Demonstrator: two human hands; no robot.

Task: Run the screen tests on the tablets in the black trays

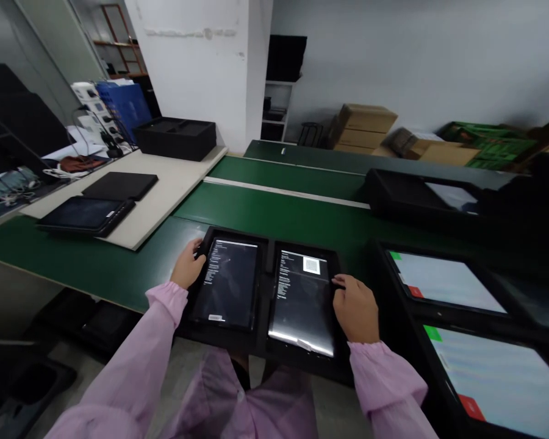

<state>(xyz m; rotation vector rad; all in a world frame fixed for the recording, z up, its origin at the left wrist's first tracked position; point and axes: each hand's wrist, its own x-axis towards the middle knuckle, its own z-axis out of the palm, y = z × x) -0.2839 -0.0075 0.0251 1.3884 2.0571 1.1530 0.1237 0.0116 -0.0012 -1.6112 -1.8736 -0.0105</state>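
A black tray (263,305) lies on the green table in front of me, its near edge at the table's front. In its left slot sits a dark tablet (232,283) with small white text; the right slot holds another tablet (302,302) showing text and a white square code. My left hand (189,264) grips the tray's left rim, fingers curled over it. On the right side, my right hand (357,306) is closed around the tray's right rim, beside the right tablet.
Another black tray (405,317) at the right holds tablets with white screens (448,280). A further tray (393,189) stands behind it. On the pale board (150,210) at left are a dark tablet (85,213) and black foam box (176,137). Cartons (363,127) stand behind the table.
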